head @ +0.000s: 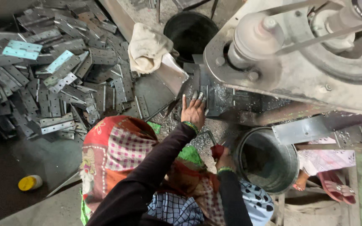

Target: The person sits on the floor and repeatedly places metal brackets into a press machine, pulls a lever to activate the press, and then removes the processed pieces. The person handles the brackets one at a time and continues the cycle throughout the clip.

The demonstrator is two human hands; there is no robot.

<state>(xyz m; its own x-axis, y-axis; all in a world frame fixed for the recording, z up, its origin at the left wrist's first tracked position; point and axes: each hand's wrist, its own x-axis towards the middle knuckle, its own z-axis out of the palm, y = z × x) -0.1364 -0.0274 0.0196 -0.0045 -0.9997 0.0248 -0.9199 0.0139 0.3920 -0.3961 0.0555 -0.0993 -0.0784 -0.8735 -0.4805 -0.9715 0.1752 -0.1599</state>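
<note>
Sleeved arms reaching under a grinding machine [298, 54].
Left hand [193, 109], fingers spread flat on a metal plate [214, 98] at the machine bed; right hand [224, 161] clenched on a red object [217, 150] beside the metal bucket [269, 161]. Risk: fingers slipping toward moving parts.

Dark long sleeves, green bangles, patterned clothing

Hidden and cut-off parts at the press

The fingertips of the left hand [193, 110] are hidden among metal plates [214, 97]; the right hand [224, 159] is largely covered by a red cloth [218, 150], so its grip perhaps cannot be judged. The machine [298, 54] is cut off by the upper edge, the sandalled foot [336, 188] partly concealed.
</note>
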